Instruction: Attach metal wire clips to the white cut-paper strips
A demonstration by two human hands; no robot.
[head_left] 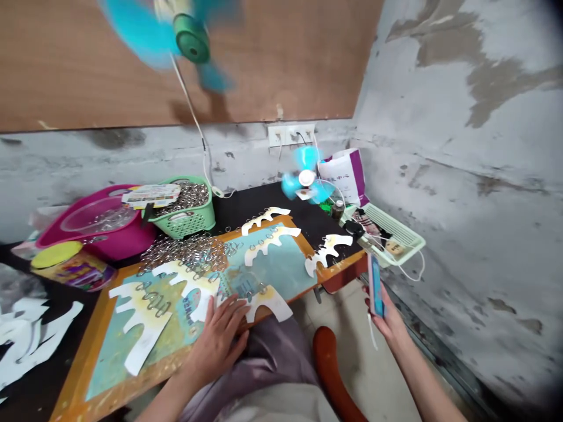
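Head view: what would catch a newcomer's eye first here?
Probably the fan with blurred blue blades at the top, in front of the brown wall panel. Next, at the left, the magenta basin and mint-green basket, with metal rings heaped in the basket and in front of it. Toward the right, the right hand holds a smartphone.

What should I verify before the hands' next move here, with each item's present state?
1. Right hand free: not ok; it holds a phone.
2. Left hand free: ok; it lies with fingers extended at the near edge of the board, gripping nothing visible.
3. Left fingertips clear of the white cutout beside them: cannot tell; contact is unclear.
4. Metal rings all inside the green basket: not ok; many lie heaped outside.
5. Small fan stopped: not ok; its blades blur, apparently spinning.
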